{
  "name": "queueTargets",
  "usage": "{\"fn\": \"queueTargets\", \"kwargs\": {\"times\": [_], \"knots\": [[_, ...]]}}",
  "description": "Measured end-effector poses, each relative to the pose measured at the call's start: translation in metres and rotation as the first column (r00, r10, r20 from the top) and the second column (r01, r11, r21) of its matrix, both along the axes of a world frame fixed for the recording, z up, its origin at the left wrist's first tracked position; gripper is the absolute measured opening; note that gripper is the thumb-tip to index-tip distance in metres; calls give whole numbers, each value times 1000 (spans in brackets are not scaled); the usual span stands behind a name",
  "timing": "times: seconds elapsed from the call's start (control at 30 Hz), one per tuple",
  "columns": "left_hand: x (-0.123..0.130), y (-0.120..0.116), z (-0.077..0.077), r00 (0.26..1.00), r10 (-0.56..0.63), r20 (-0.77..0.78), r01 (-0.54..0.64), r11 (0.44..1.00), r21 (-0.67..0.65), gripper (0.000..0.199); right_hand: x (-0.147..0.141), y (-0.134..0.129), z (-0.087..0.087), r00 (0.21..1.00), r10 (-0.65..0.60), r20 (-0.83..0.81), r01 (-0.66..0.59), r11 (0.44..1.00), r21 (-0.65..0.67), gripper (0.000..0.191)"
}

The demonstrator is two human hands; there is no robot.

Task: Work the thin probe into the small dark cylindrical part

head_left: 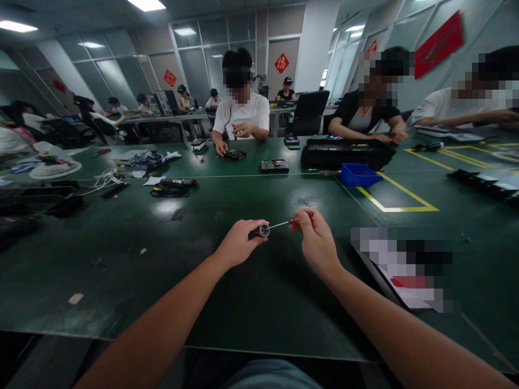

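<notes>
Left hand [243,242]: clamped around dark, metal-rimmed cylinder [264,230], over the bench [284,308]
Right hand [316,237]: pinching red-handled screwdriver [279,224], tip end at the cylinder's mouth; insertion depth unclear
Screwdriver angle: best centred in the opening, cylinder braced, pressure light
Count: cylinder 1, screwdriver 1, blue bin [360,175] 1

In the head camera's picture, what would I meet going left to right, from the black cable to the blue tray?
Black cable, left hand, tube, metal rod, right hand, blue tray.
</notes>
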State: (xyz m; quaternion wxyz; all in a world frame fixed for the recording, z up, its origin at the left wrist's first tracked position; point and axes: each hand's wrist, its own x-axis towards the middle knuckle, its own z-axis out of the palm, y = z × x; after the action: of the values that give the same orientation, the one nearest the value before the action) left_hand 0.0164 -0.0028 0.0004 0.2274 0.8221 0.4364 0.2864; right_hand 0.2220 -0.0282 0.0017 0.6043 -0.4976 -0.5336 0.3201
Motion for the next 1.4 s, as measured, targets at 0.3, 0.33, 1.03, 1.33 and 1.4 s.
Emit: {"fn": "queueTargets", "kwargs": {"times": [0.3,0.33,1.03,1.33,1.4], "knots": [[-3,2,-4,999,31,22,-31,1000,3,37,2,-9,22,953,-50,299,59,998,-22,36],[-2,3,-4,999,29,24,-29,1000,1,37,2,-9,23,942,-67,328,80,996,-27,39],[-2,5,-5,995,47,86,-48,999,6,38,-2,1,0,985,108,-132,-112,993,-24,26],[-4,5,1,999,-37,-22,39,995,95,35,-1,10,-1,842,-10,-539,-111,975,-192,26],[-4,5,1,999,-24,-48,27,998,58,35,1,11,-4,888,-44,-458,-43,983,-176,26]]}}
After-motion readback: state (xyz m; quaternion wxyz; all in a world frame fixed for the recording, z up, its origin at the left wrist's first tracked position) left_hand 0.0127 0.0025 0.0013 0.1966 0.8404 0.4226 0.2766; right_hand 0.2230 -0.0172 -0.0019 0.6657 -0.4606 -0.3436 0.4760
